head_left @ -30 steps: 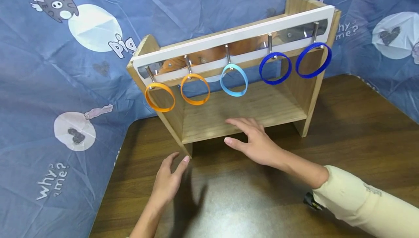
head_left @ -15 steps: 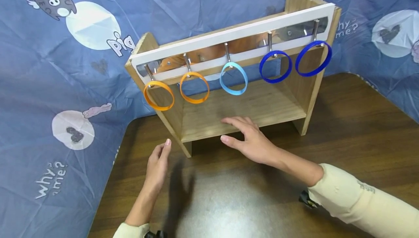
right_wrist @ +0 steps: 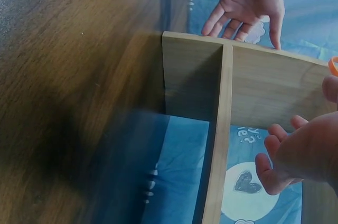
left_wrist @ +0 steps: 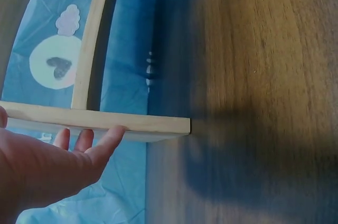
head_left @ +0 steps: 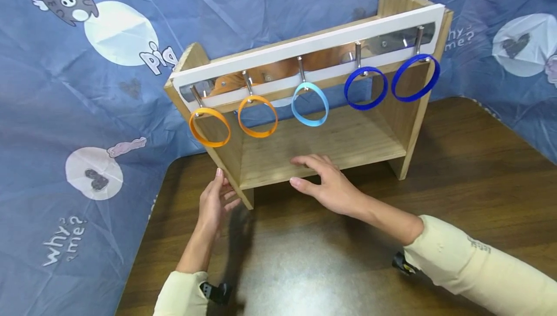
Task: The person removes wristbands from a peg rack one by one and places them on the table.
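A small wooden rack (head_left: 322, 144) stands on the table, with a white-framed rail (head_left: 278, 60) across its top front. From metal pegs on the rail hang two orange rings (head_left: 259, 135), one light blue ring (head_left: 310, 123) and two dark blue rings (head_left: 367, 107). My left hand (head_left: 211, 205) is at the rack's left side panel (left_wrist: 132, 120), fingers along its outer face and thumb at the front edge. Over the front of the lower shelf (head_left: 278, 161) hovers my right hand (head_left: 335, 188), fingers loosely spread, holding nothing.
Blue printed cloth (head_left: 126, 113) hangs behind and beside the brown wooden table (head_left: 483, 161). Cream sleeves (head_left: 461, 258) cover both forearms, with small black devices (head_left: 216, 293) at the wrists.
My left hand drew back to the left, then moved up to the rack's left side panel. My right hand shifted slightly left. Rings and rack stay in place.
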Demonstrator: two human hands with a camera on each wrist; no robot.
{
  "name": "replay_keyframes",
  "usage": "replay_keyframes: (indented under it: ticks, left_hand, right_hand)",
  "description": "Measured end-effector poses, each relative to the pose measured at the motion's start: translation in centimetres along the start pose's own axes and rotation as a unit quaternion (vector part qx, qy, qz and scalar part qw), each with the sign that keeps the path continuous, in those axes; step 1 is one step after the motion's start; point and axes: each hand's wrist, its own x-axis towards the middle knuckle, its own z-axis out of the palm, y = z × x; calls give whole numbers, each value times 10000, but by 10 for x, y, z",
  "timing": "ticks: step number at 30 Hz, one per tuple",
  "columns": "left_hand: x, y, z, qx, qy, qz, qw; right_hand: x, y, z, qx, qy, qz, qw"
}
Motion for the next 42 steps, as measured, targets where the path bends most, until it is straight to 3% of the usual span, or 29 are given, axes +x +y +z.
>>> replay_keyframes:
  ticks: [12,17,23,31,39,42]
  left_hand:
    - [2,0,1,-180,3,11,9998]
    - [3,-1,3,-136,31,-12,9999]
    - [2,-1,3,-142,13,-21,9999]
    - [3,0,2,-123,122,-43,9998]
    - [2,1,2,-110,124,-59,9998]
    - [2,1,1,-96,98,-69,9999]
  right_hand:
    - [8,-3,3,268,157,40,9995]
    - [17,-5,6,865,120,64,9962]
    - [29,-11,15,1723,104,242,9847]
    - [45,-24,29,3090,-63,434,9501]
    - [59,-40,44,4265,-112,647,9021]
    - [64,-46,50,4510,-112,725,8895]
